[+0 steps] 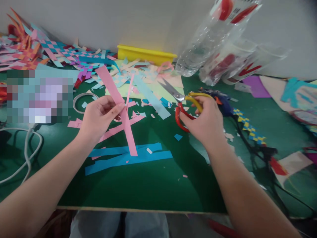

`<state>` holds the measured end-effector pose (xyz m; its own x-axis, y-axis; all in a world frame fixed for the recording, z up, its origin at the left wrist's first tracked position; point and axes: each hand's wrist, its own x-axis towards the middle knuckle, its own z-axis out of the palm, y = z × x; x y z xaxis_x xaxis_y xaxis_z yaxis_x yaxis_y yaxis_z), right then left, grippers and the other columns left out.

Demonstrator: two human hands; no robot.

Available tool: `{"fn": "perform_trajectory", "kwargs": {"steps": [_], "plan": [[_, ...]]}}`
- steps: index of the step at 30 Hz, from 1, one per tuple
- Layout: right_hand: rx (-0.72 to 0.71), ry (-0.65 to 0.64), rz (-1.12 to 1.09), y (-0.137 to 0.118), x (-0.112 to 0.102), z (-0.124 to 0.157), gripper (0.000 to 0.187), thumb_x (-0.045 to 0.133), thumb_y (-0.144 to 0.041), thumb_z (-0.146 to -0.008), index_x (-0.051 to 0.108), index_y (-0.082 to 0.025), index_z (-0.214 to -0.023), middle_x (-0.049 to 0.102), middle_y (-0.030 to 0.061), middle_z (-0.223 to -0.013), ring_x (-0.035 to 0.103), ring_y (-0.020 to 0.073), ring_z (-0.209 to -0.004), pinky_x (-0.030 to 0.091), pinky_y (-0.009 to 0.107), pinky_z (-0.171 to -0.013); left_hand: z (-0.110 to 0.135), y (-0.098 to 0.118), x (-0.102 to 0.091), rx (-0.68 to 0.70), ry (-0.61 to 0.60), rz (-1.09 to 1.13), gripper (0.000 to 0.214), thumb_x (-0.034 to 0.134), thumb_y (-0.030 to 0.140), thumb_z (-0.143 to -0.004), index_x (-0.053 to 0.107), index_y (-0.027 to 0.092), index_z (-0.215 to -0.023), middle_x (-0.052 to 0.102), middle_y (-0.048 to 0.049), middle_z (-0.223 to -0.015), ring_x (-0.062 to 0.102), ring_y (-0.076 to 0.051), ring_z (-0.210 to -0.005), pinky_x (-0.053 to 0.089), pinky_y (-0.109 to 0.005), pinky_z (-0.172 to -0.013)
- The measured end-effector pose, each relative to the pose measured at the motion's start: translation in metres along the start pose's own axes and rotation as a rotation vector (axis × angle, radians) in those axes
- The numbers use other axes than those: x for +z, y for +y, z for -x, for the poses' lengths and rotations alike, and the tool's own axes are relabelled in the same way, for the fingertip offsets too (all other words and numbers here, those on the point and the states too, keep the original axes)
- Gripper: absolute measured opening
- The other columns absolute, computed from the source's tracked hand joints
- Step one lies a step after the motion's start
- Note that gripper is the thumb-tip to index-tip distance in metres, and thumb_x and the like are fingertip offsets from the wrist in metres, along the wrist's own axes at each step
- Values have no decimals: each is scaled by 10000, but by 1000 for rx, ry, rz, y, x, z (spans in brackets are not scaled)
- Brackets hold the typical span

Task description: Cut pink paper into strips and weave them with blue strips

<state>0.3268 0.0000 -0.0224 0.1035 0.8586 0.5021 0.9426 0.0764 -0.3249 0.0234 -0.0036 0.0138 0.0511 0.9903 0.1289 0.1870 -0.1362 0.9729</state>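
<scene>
Pinched in my left hand [102, 114] is a wide pink paper strip [127, 127], slanting above the table. A thinner pink sliver [129, 87] stands up beside it at the fingertips. My right hand [206, 114] grips a pair of scissors [182, 97] with one yellow and one red handle; the blades point up and left, slightly apart, with no paper between them. Below my left hand lie blue paper strips [148, 158] and another pink strip [112, 132]. A pale blue strip [155, 99] lies between the two hands.
Paper scraps and woven strips [61, 53] are heaped at the back left, near a yellow tray [146, 54]. Plastic-wrapped cups [230, 62] stand at the back right. A tape roll [85, 96] and white cable [28, 155] lie left; a dark cable [250, 142] runs right.
</scene>
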Motion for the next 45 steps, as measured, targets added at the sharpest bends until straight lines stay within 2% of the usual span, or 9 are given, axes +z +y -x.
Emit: {"fn": "perform_trajectory", "kwargs": {"steps": [4, 7, 12, 16, 19, 26, 35, 45], "plan": [[-32, -7, -21, -7, -8, -1, 482, 625, -409, -762, 496, -208, -1180, 603, 138, -1032, 594, 303, -860, 496, 490, -732, -1, -1, 0, 51, 106, 85, 124, 703, 299, -848, 702, 176, -861, 690, -23, -797, 676, -145, -714, 597, -299, -699], [-73, -17, -18, -10, -9, 0, 458, 595, -401, -787, 486, -214, -1190, 591, 129, -1010, 597, 312, -897, 496, 492, -752, -3, -3, -1, 16, 169, 225, 83, 703, 248, -849, 710, 167, -867, 690, -24, -816, 666, -128, -713, 603, -289, -715], [-172, -39, 27, -14, -15, 2, 522, 600, -476, -803, 432, -245, -1240, 562, 129, -1001, 583, 361, -987, 486, 549, -804, -7, -3, -3, -53, 253, 371, 21, 692, 193, -856, 704, 191, -873, 702, -6, -856, 681, -116, -777, 605, -315, -843], [-264, -1, 120, -14, -25, 3, 543, 547, -493, -861, 370, -273, -1325, 565, 183, -1083, 550, 404, -1063, 421, 625, -887, -9, -2, -5, -63, 352, 423, 33, 688, 198, -864, 679, 225, -849, 711, 21, -879, 697, -123, -838, 597, -342, -907], [-271, 28, 143, -12, -30, 2, 578, 522, -501, -869, 345, -287, -1375, 560, 198, -1150, 532, 431, -1104, 396, 648, -893, -11, -2, -6, -73, 407, 452, 75, 691, 212, -865, 645, 242, -814, 703, 39, -874, 699, -121, -837, 600, -335, -906], [-286, 6, 136, -11, -28, 1, 622, 611, -503, -795, 403, -272, -1334, 585, 156, -1125, 549, 436, -1134, 389, 660, -938, -14, 0, -8, -145, 481, 459, 81, 642, 208, -896, 600, 246, -839, 677, 34, -874, 686, -110, -823, 585, -313, -925], [-273, -4, 126, -12, -30, 3, 654, 634, -496, -774, 424, -288, -1357, 580, 155, -1173, 526, 456, -1179, 366, 677, -969, -13, -1, -5, -150, 471, 432, 104, 638, 211, -894, 597, 249, -807, 690, 27, -886, 693, -130, -865, 583, -344, -943], [-354, -84, 114, -16, -30, 5, 635, 611, -435, -822, 422, -275, -1406, 603, 167, -1219, 536, 448, -1185, 372, 657, -1004, -10, -8, -3, -102, 364, 432, 61, 712, 249, -855, 660, 252, -822, 709, 36, -876, 697, -132, -838, 588, -363, -907]]}}
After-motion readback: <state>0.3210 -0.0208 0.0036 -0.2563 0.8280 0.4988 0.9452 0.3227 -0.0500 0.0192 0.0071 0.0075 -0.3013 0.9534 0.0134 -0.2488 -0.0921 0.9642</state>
